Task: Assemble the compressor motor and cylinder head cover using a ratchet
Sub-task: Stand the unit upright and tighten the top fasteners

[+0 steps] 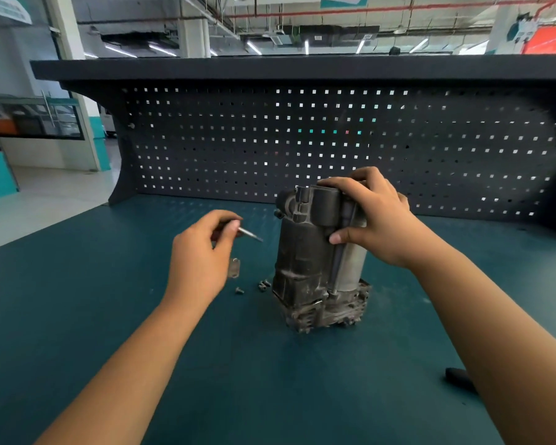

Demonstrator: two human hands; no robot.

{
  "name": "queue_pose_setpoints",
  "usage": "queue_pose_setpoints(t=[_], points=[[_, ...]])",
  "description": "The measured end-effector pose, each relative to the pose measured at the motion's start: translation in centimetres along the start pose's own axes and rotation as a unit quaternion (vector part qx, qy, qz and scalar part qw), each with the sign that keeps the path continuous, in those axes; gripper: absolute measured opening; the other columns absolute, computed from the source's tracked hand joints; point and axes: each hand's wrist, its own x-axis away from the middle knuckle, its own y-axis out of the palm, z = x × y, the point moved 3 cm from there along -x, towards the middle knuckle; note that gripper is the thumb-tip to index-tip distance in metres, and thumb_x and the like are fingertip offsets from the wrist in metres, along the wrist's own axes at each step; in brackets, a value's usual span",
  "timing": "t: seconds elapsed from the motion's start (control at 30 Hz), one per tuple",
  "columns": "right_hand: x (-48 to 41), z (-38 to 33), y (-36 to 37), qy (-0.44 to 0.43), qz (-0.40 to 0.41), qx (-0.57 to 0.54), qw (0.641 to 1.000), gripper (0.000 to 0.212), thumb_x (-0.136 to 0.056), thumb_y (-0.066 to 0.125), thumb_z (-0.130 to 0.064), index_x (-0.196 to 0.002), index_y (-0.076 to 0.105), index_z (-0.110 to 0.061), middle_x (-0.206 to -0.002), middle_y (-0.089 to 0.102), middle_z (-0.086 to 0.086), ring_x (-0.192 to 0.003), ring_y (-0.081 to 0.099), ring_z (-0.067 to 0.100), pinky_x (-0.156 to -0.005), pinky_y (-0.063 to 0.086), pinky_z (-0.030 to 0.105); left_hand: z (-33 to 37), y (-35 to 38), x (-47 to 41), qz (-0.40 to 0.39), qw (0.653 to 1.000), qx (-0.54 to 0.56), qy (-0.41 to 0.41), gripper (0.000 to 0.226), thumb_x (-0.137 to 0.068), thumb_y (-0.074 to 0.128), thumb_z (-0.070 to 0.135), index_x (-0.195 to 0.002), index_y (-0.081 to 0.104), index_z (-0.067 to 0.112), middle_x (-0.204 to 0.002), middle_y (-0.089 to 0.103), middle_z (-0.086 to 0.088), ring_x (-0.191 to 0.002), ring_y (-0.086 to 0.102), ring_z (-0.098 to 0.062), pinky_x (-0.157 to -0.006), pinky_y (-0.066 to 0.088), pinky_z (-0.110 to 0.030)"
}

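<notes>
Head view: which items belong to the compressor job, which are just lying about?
Job: compressor, gripped by right hand; slim metal rod in left hand; loose screws; small metal plate.
Lying about: dark object near right forearm, unclear; pegboard.

You are looking through one wide-angle head camera, facing forward and down, close over the teal matted workbench top [77, 316]; the dark perforated steel backboard [302, 139] is filling the frame's upper middle.

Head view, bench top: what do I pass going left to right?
Left hand pinching a thin metal pin → loose screws → compressor, gripped at the top by the right hand → black object beside the right forearm.
</notes>
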Motion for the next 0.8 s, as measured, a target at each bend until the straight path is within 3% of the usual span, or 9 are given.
queue_pose_setpoints(t=[0.07,0.17,0.3,0.4,0.67,0.8], points=[[-0.2,0.1,0.1,0.004,0.004,-0.004,1.0,0.075,-0.072,0.079,-0.031,-0.136,0.041,-0.043,-0.126,0.033,-0.003,-0.125,0.031,0.022,-0.104,0.019,0.046,2.9,-1.1,1.0,-0.038,0.997,0.046,0.042,0.022,-0.092,0.058,0.02,-0.086,0.065,0.04,-0.08,0.066,0.017,-0.071,0.064,-0.006,-0.061,0.049,-0.016],[-0.2,0.1,0.2,0.008,0.011,-0.01,1.0,0.075,-0.071,0.079,-0.031,-0.135,0.042,-0.043,-0.124,0.033,-0.005,-0.124,0.031,0.022,-0.105,0.018,0.047,5.8,-1.1,1.9,-0.08,0.99,0.042,0.109,0.018,-0.088,0.06,0.021,-0.092,0.07,0.036,-0.082,0.066,0.016,-0.079,0.062,-0.003,-0.067,0.05,-0.017],[0.1,-0.1,0.5,0.005,0.02,-0.006,1.0,0.076,-0.07,0.08,-0.032,-0.135,0.042,-0.042,-0.127,0.034,-0.002,-0.123,0.032,0.022,-0.105,0.018,0.048,5.6,0.5,2.1,-0.096,0.993,0.066,0.035,0.03,-0.085,0.067,0.013,-0.086,0.056,0.04,-0.078,0.067,0.013,-0.073,0.065,-0.004,-0.074,0.054,-0.03],[-0.1,-0.1,0.5,0.007,0.02,-0.005,1.0,0.077,-0.069,0.08,-0.033,-0.135,0.041,-0.043,-0.128,0.035,-0.003,-0.124,0.031,0.02,-0.104,0.018,0.046,5.0,1.3,2.2,-0.08,0.995,0.066,0.011,0.025,-0.082,0.07,0.012,-0.074,0.055,0.031,-0.07,0.066,0.011,-0.069,0.066,-0.008,-0.072,0.054,-0.038],[-0.4,0.1,0.3,0.011,0.015,-0.01,1.0,0.077,-0.069,0.08,-0.032,-0.135,0.042,-0.043,-0.128,0.035,-0.004,-0.124,0.031,0.019,-0.103,0.018,0.043,4.9,1.7,2.7,-0.075,0.993,0.087,-0.009,0.02,-0.084,0.068,0.012,-0.072,0.057,0.024,-0.067,0.066,0.012,-0.059,0.066,-0.004,-0.06,0.055,-0.033],[-0.4,-0.1,0.2,0.012,0.015,-0.017,1.0,0.076,-0.069,0.08,-0.032,-0.134,0.042,-0.044,-0.126,0.034,-0.005,-0.124,0.031,0.018,-0.104,0.017,0.044,5.0,1.8,2.4,-0.097,0.993,0.066,-0.007,0.015,-0.084,0.068,0.013,-0.076,0.062,0.023,-0.066,0.067,0.009,-0.061,0.066,-0.004,-0.065,0.056,-0.034]])
